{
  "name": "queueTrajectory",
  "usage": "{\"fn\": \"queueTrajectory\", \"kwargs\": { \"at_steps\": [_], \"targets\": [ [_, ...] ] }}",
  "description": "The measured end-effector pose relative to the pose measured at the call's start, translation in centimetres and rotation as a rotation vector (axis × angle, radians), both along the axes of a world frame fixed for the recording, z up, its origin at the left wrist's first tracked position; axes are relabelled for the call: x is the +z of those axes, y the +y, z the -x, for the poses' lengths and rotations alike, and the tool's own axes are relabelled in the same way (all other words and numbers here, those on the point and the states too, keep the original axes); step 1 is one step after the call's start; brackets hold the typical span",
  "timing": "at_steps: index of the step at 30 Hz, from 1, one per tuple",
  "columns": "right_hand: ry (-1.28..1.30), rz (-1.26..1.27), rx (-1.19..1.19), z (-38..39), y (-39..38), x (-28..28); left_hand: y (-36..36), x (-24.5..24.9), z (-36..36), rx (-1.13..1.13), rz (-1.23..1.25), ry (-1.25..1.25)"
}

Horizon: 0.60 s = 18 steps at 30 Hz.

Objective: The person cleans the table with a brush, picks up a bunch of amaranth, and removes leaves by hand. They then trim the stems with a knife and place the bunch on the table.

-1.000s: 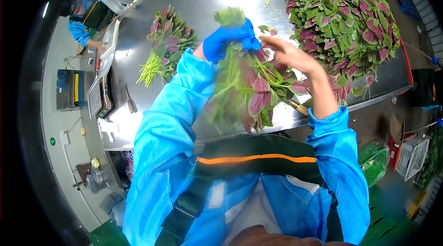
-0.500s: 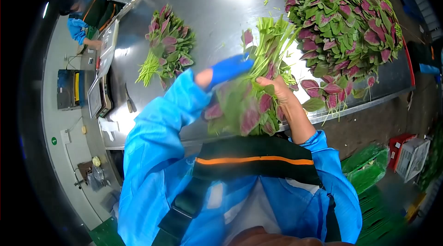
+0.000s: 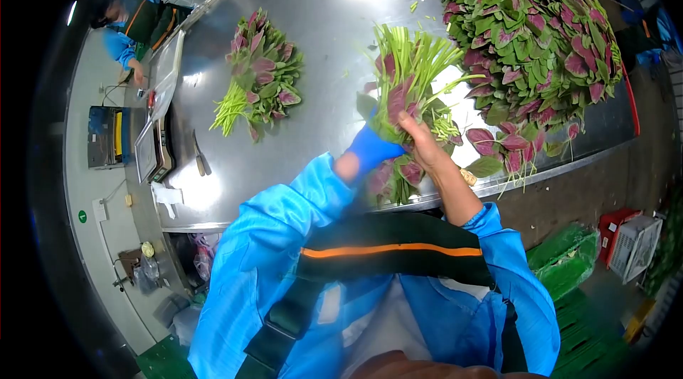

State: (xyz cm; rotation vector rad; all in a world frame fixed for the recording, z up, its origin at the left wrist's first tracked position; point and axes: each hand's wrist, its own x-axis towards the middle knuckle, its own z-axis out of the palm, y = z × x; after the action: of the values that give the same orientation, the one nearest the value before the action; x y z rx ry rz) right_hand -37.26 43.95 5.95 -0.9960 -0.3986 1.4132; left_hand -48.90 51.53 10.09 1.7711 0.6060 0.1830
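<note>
Bunch in two hands, center of the frame: the held bunch point(image 3: 413, 87) stands above the steel table point(image 3: 324, 59), cut stems fanned upward, red-and-green leaves hanging toward the apron point(image 3: 391, 247). The gloved left hand point(image 3: 377, 149), seen half a second earlier flat and apart at the bunch's left side, now lies lower, against its leafy part; its fingertips are hidden, so how far they close cannot be told. The bare right hand point(image 3: 425, 144) stays closed on the bunch, thumb pressed to the front. A purple leaf point(image 3: 400, 99) now lies over the stems. Upper right, the large pile point(image 3: 530, 38) is unchanged, loose leaves point(image 3: 512, 148) below it; left of center, the smaller bunch point(image 3: 263, 73) rests near the knife point(image 3: 199, 155)
</note>
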Motion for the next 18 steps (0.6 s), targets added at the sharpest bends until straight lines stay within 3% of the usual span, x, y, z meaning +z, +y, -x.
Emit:
{"fn": "queueTrajectory", "kwargs": {
  "at_steps": [1, 4, 6, 8, 9, 10, 12, 13, 14, 16, 18],
  "targets": [
    [-0.067, -0.052, 0.007, -0.2, 0.1, 0.1, 0.5, 0.1, 0.1, -0.018, -0.183, -0.056],
    [-0.853, 0.235, 0.580, -4.5, -0.3, 2.9, 2.3, 2.0, 1.2, 0.034, -0.515, -0.035],
    [-1.048, -0.094, 0.361, -4.7, -2.8, 3.6, 4.3, 4.7, 2.8, 0.218, -0.451, 0.243],
    [-1.191, 0.098, 0.611, -4.0, -4.5, 0.2, 7.5, 2.5, 4.6, 0.012, -0.541, 0.647],
    [-1.092, 0.114, 0.641, -3.6, -5.0, 2.3, 9.1, 1.5, 4.7, -0.084, -0.594, 0.831],
    [-1.206, -0.014, 0.583, -3.3, -5.6, 2.4, 9.6, 1.0, 5.0, -0.039, -0.581, 0.723],
    [-0.950, 0.072, 0.547, -4.3, -5.8, 2.8, 8.9, -0.1, 6.3, 0.021, -0.520, 0.537],
    [-0.863, 0.020, 0.284, -4.1, -5.9, 2.9, 8.8, 0.3, 6.2, 0.047, -0.502, 0.592],
    [-0.736, 0.058, 0.234, -4.8, -5.7, 3.7, 8.5, 0.9, 6.0, 0.074, -0.473, 0.590],
    [-0.837, 0.194, 0.103, -5.1, -4.6, 6.7, 7.7, 2.8, 5.5, 0.128, -0.427, 0.582],
    [-0.814, 0.171, -0.068, -4.3, -3.4, 7.8, 6.8, 3.4, 5.4, 0.153, -0.417, 0.539]
  ]
}}
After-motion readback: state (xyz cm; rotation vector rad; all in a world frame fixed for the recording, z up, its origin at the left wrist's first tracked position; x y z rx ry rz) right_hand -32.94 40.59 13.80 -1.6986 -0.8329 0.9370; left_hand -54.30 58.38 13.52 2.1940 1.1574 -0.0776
